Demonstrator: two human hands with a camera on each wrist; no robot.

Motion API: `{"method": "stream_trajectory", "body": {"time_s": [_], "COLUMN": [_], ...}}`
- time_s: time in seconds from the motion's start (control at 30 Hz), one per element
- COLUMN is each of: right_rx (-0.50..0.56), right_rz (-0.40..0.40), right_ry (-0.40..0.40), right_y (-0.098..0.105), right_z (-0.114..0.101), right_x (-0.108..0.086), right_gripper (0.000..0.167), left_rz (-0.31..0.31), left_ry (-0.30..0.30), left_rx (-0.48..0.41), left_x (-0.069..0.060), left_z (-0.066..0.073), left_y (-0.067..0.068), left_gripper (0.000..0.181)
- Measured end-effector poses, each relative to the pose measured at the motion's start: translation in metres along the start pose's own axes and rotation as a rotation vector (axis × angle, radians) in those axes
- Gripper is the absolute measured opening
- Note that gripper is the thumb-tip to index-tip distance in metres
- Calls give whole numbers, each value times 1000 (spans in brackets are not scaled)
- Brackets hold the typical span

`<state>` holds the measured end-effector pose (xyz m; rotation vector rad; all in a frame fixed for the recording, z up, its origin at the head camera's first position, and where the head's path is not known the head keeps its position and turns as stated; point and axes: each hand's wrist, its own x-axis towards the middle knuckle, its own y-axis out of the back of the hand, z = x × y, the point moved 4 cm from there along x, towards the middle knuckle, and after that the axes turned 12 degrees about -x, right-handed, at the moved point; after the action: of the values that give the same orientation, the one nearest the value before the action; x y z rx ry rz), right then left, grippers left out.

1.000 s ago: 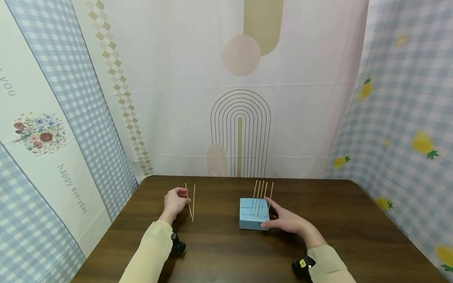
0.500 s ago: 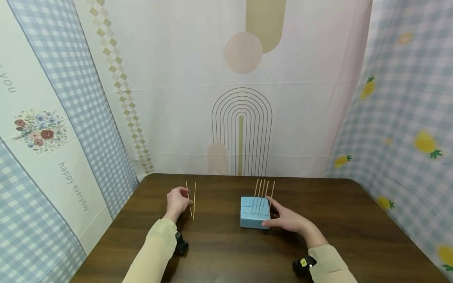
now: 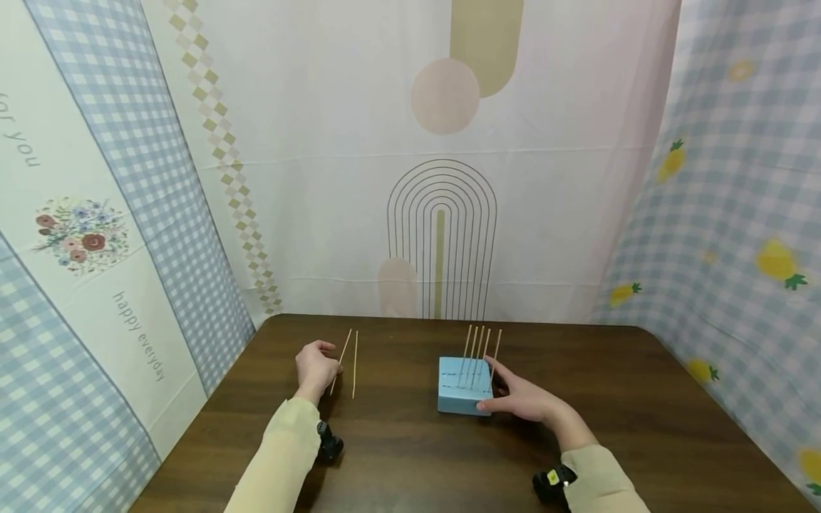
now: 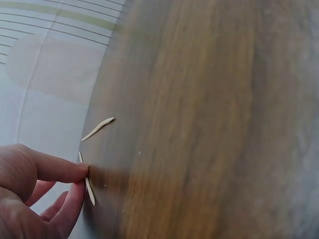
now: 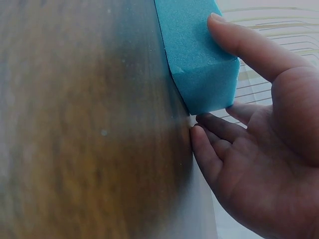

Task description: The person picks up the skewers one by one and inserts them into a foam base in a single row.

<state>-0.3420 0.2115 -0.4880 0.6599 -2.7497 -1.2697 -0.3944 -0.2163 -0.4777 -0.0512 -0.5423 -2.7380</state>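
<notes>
On the left of the table my left hand (image 3: 316,370) pinches a thin bamboo skewer (image 3: 343,353) between thumb and fingers. In the left wrist view the ends of this held skewer (image 4: 91,194) stick out on both sides of the fingertips. A second skewer (image 3: 355,367) lies on the wood just to its right, apart from the hand. My right hand (image 3: 522,399) grips the right side of a light blue foam block (image 3: 462,405), thumb on the front face and a finger at the back. Several upright skewers (image 3: 467,343) stand in the block's top, toward its right side.
A dark brown wooden table (image 3: 398,456) carries everything. Behind it hangs a pale printed cloth (image 3: 321,235); checked cloths close off the left and right sides. Black wrist cameras sit on both sleeves.
The held skewer has swung from leaning left at its top to leaning right, and its lower end has moved away from the second skewer. The right hand stays on the foam block.
</notes>
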Motion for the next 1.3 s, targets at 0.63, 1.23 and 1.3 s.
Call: {"method": "stream_trajectory", "body": {"time_s": [0.63,1.23,1.3], "right_rx": [9,3,-1], "right_rz": [-3,-11,-6], "right_ry": [-6,-16,-23], "right_y": [3,4,3], "right_z": [-1,3,3], "right_x": [1,7,6], "right_gripper": [111,113,112], "left_rz": [114,60,44], "left_ry": [47,34,20], "left_rx": [-47,-489,-541], "left_x": [-2,-14,-19], "left_z": [-4,12,18], "left_y": [5,-10,-18], "left_gripper": [44,50,50]}}
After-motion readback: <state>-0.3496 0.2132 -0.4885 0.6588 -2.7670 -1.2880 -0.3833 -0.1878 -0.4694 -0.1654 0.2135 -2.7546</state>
